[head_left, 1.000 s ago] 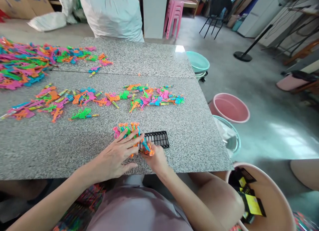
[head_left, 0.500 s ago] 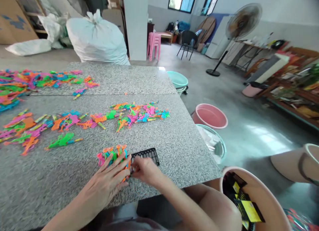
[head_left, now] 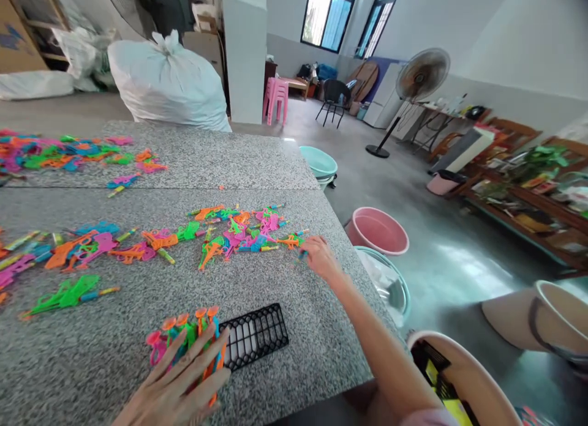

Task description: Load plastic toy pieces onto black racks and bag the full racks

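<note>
My left hand [head_left: 184,374] lies flat with fingers spread over a row of small plastic toy guns [head_left: 199,323] in orange, green, blue and pink. These sit at the left part of a black plastic mesh tray [head_left: 261,331], whose right part shows its bare grid. At the right end of a loose pile of toy guns [head_left: 236,233], my right hand [head_left: 320,256] has its fingers closed on a small blue-green toy gun [head_left: 301,256], which is blurred and mostly hidden by the fingers.
More toy guns [head_left: 87,245] lie along the left of the speckled stone table [head_left: 151,303], with a bigger heap [head_left: 59,153] behind. Past the right edge stand a pink basin [head_left: 379,230] and a tub [head_left: 482,377] holding black trays. A white sack [head_left: 168,83] stands behind.
My right hand has left the black tray, reached forward and right to the pile's end and closed on a toy gun. My left hand stays over the row. The view has shifted.
</note>
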A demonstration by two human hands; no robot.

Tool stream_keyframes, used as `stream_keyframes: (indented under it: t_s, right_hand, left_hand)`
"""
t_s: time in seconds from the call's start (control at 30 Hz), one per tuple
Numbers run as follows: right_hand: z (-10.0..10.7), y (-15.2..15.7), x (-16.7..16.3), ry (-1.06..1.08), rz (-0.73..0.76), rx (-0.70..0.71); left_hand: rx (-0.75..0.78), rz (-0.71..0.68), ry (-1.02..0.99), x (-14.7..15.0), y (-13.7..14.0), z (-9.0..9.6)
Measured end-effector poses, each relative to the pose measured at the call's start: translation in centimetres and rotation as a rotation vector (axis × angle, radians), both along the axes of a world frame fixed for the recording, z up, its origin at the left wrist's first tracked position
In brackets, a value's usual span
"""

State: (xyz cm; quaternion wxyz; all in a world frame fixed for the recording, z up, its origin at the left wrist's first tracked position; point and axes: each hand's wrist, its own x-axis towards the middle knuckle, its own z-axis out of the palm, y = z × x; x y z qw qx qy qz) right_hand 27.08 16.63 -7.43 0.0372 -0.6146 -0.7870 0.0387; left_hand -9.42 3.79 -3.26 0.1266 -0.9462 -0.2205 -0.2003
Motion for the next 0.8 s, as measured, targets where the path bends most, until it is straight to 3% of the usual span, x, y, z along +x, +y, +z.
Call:
stream_keyframes:
  t_s: [0.2,0.27,0.33,0.4,0.47,0.6,0.8]
  right_hand:
    - [1.2,-3.7,0.5,0.018,0.152,0.000]
    - [1.2,-4.6,-0.1,0.124,-0.020,0.064]
    - [0.9,-5.6,-0.7,0.199,-0.296,0.050]
    - [0.5,-6.3,-1.4,0.238,-0.500,-0.078]
    - [0.0,-6.9,-2.0,0.304,-0.573,-0.219]
    - [-0.5,-8.2,-4.3,0.486,-0.549,-0.340]
    - [-1.9,-11.2,-12.2,1.160,-0.314,-0.416]
  left_hand:
    - [-0.107,-0.004,-0.020,0.1,0.2,0.5]
    - [-0.130,-0.004,-0.030,0.0,0.0,0.2]
    - [-0.155,0.014,-0.059,0.0,-0.3,-0.2]
    - [-0.200,0.072,-0.133,0.2,-0.7,-0.6]
    - [-0.226,0.095,-0.168,0.1,-0.8,-0.8]
    - [-0.195,0.032,-0.042,-0.6,-0.3,-0.5]
    - [-0.354,0.064,-0.021,-0.1,-0.9,1.5]
